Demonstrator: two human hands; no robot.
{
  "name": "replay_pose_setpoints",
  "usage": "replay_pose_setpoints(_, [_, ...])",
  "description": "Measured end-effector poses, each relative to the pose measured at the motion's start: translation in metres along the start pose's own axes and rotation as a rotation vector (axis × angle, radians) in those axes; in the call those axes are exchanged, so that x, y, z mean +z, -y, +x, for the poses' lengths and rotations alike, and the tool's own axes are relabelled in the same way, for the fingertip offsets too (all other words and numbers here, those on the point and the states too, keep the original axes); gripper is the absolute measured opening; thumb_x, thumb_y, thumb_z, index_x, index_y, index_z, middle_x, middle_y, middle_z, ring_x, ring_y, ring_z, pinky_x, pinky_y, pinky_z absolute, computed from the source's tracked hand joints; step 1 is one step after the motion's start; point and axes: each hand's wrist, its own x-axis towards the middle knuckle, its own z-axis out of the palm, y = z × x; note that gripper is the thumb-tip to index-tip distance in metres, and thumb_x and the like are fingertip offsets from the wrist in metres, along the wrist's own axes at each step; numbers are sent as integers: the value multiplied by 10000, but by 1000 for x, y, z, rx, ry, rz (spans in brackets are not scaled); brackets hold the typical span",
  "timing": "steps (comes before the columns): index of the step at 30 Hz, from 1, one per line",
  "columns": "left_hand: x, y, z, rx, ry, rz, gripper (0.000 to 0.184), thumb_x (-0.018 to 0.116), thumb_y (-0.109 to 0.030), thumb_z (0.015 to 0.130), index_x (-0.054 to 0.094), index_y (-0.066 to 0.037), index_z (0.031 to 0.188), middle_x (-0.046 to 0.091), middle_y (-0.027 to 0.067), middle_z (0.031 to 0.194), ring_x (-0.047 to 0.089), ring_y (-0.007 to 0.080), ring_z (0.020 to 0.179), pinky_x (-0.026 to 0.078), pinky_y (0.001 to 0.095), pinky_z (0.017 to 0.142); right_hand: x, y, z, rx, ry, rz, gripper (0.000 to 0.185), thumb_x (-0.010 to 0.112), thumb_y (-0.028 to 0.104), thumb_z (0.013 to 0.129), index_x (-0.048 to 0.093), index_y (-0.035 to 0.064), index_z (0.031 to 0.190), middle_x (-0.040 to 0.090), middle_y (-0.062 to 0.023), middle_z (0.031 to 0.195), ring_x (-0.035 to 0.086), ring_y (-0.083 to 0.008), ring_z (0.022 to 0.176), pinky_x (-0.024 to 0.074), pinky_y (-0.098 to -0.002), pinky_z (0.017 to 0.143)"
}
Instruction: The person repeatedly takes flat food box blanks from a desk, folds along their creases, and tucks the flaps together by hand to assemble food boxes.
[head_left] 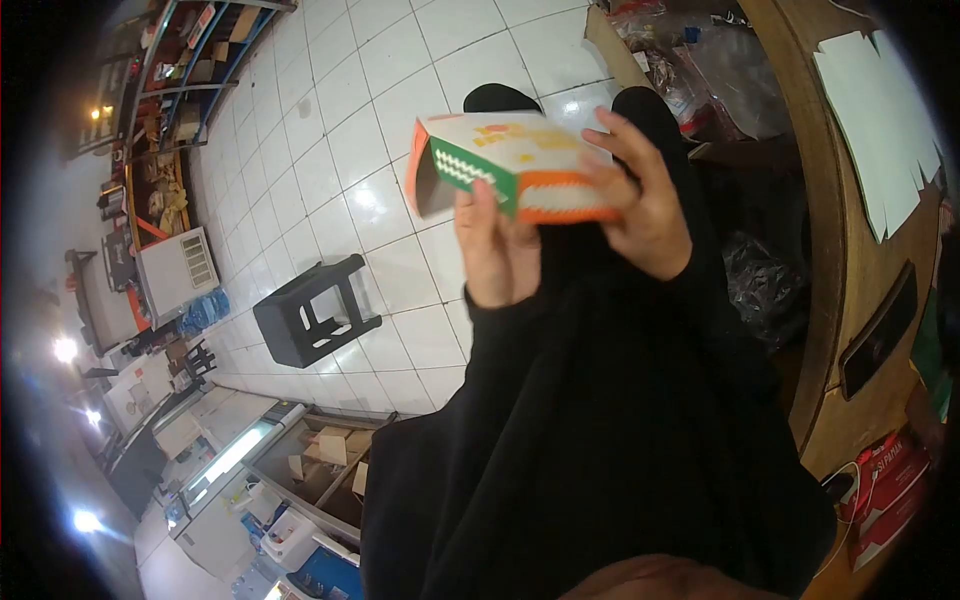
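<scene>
Left hand (500, 255): partly closed, fingertips on the lower edge of the box; the hidden part of the grip I cannot tell. Between my 2 hands, above my lap: a white, green and orange printed thin-card box (530, 155), its left end open. Right hand (655, 215): half open, fingers spread, holding the right end; blur hides the exact contacts.

Handling: I judge the box light, fairly stiff along its folds and soft across its panels. The card may be slightly slippery and will crease if squeezed, most easily at the open end. Hold by the folded edges, with light, even pressure from both sides.

Surroundings: well left of my left hand, a black plastic stool (285, 322) stands on the white tiled floor (410, 280). To the right of my right hand are a crumpled black plastic bag (762, 285) and a brown wooden table (848, 285). The table carries white paper sheets (880, 130), a dark phone (880, 330) and red printed packs (888, 490). The table edge could limit wide movement of my right elbow.
</scene>
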Motion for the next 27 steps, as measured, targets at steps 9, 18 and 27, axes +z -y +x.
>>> replay_pose_setpoints(9, [15, -5, -7, -168, 336, -264, 582, 433, -412, 881, 262, -38, 1293, 370, 126, 1278, 393, 254, 1170, 376, 404, 941, -24, 22, 14, -211, -286, -77, 296, 632, -93, 567, 639, -11, 852, 629, -117, 812, 628, -229, 765, 490, -279, 675])
replay_pose_setpoints(18, [35, 6, -11, 112, 125, 482, 114, 506, -32, 850, 455, 28, 932, 598, 207, 911, 625, 287, 819, 521, 352, 757, -40, 26, 10, -125, -240, 19, 197, 583, -108, 656, 622, -29, 832, 628, -121, 815, 620, -220, 727, 484, -265, 672])
replay_pose_setpoints(27, [39, 25, -15, 275, 139, 616, 90, 538, 64, 803, 460, 20, 789, 618, 187, 861, 618, 198, 841, 479, 246, 723, -48, 26, 2, 379, -171, 533, 100, 507, -52, 788, 535, -23, 880, 589, -93, 834, 557, -122, 809, 421, -244, 768])
